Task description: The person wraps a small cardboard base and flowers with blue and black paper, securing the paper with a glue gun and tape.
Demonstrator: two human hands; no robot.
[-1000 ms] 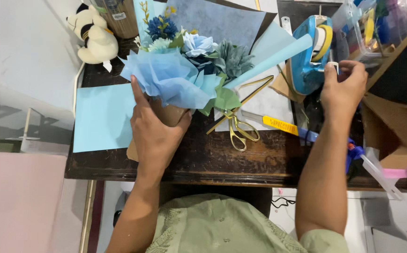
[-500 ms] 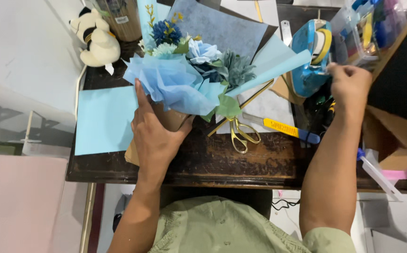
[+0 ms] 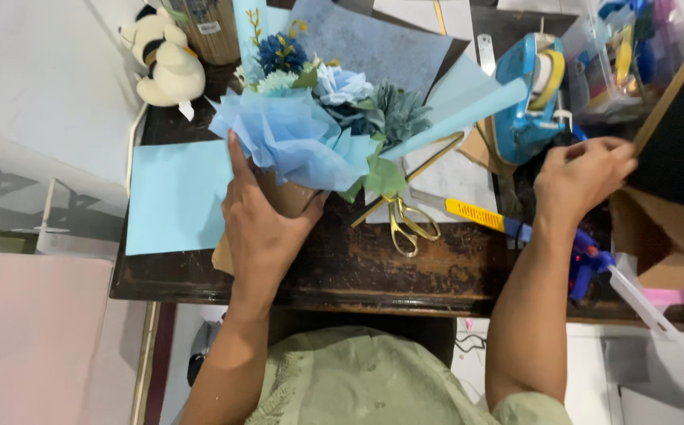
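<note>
My left hand (image 3: 263, 220) grips the brown paper base of a bouquet (image 3: 318, 126) of blue and white paper flowers wrapped in light blue tissue, held upright on a dark wooden table (image 3: 373, 267). My right hand (image 3: 586, 177) hovers at the right, beside a blue tape dispenser (image 3: 527, 98), its fingers pinched together near the dispenser's cutting end. Whether a strip of tape is between the fingertips I cannot tell. Gold-handled scissors (image 3: 409, 220) lie between my two hands.
A light blue paper sheet (image 3: 172, 197) lies at the left. A yellow utility knife (image 3: 476, 214) and a blue glue gun (image 3: 586, 260) lie near my right forearm. A plush toy (image 3: 164, 59) sits at the far left corner. Cardboard boxes (image 3: 672, 228) crowd the right.
My right hand has drawn away from the tape dispenser toward the right. My left hand keeps its hold on the bouquet base.
</note>
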